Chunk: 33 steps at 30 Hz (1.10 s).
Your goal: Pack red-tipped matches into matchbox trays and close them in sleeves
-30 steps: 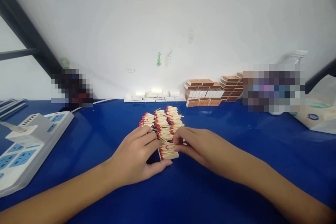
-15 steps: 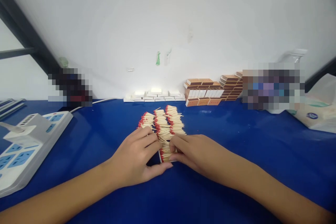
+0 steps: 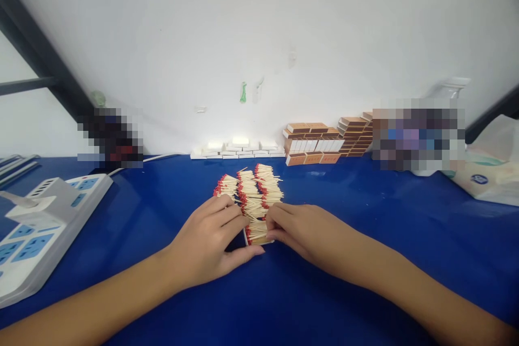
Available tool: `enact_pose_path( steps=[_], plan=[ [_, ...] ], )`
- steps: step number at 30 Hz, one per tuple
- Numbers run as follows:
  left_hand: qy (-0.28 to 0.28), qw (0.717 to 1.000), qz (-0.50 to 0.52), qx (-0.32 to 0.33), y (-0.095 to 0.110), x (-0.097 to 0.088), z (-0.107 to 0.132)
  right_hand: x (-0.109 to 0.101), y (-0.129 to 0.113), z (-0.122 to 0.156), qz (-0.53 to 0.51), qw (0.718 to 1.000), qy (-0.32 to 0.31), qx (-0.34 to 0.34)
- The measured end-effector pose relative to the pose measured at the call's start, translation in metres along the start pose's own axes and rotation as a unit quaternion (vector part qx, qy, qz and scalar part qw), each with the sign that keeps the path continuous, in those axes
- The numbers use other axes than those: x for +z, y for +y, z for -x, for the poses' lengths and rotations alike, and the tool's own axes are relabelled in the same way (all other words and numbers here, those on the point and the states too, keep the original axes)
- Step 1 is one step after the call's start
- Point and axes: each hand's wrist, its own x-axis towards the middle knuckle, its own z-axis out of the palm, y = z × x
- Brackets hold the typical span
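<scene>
A small white matchbox tray (image 3: 245, 238) lies on the blue table, with red-headed matches (image 3: 257, 230) in it, their heads toward the left. My left hand (image 3: 211, 232) is bent around the tray's left side, its fingertips at the back and its thumb along the front edge. On the right, my right hand (image 3: 298, 227) has thumb and forefinger pinched at the stick ends of the matches; its other fingers are curled. Just behind both hands lie loose piles of matches (image 3: 250, 186) in rough columns. My left fingers partly cover the nearest piles.
White trays (image 3: 240, 143) are stacked along the wall. Brown matchboxes (image 3: 312, 158) stand piled beside them. A white power strip (image 3: 95, 194) with a plugged-in adapter occupies the left side, and a tissue pack (image 3: 492, 181) lies at the far right. Two areas are blurred out.
My right hand has shifted slightly right and up, uncovering more of the matches in the tray. The left hand stays nearly where it was.
</scene>
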Motion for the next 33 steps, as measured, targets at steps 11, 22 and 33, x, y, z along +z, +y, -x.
enact_pose_path(
  steps=[11,22,33],
  plan=[
    [0.000,1.000,0.009,-0.003,0.001,-0.001,-0.001,0.002,0.003,-0.003,-0.030,0.999,0.024,0.019],
    [0.000,1.000,0.010,0.005,0.003,-0.002,-0.002,-0.001,-0.001,0.001,-0.035,0.998,0.039,-0.035],
    [-0.034,0.998,0.043,0.031,0.003,-0.002,0.000,-0.007,-0.003,0.005,-0.116,0.993,0.015,-0.015]
  ],
)
